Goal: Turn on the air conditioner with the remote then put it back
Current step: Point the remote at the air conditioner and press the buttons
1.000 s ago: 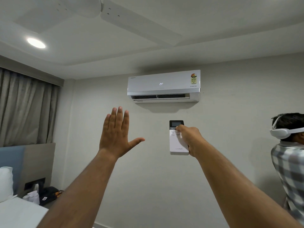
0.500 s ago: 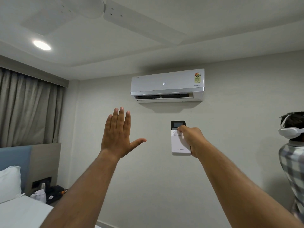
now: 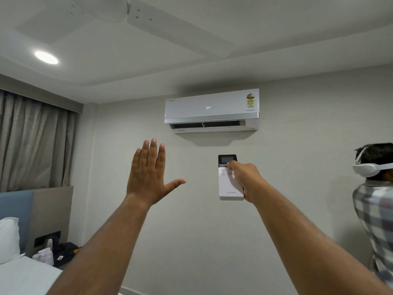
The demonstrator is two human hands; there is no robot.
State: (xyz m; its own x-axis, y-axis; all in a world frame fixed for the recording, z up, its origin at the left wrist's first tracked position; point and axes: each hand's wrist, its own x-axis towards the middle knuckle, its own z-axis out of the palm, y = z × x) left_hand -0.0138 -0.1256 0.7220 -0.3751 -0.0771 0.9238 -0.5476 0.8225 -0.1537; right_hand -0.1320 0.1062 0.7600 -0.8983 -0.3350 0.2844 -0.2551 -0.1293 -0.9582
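**Operator:** Head view has the remote [image 3: 230, 184] upright in my right hand [image 3: 247, 182], arm stretched toward the wall, dark screen end up and aimed at the air conditioner [image 3: 212, 110] mounted just above it.

**Observer:** How are the fingers set?

**Operator:** On the right they are wrapped round the remote's right edge and back, and the thumb [image 3: 229, 165] lies on the buttons just under the screen. My left hand [image 3: 148, 175] is raised beside it, holding nothing, fingers straight and together with the thumb splayed out toward the remote.

**Observer:** Is the unit on?

**Operator:** I judge yes. Its front panel shows a lit "24" and the louvre along the bottom is open. I can't tell if the thumb is pressing or only resting.

**Observer:** So what's left?

**Operator:** The second half. The remote is in the air, not put back. I can't see a holder or cradle for it; the only likely spot in view is the cluttered bedside shelf [image 3: 61, 252] at lower left, by the bed [image 3: 23, 277] and its pillow [image 3: 8, 239], and that's a guess.

**Observer:** Anything in the way?

**Operator:** Another person [image 3: 374, 201] in a checked shirt stands at the right edge, close to my right arm.
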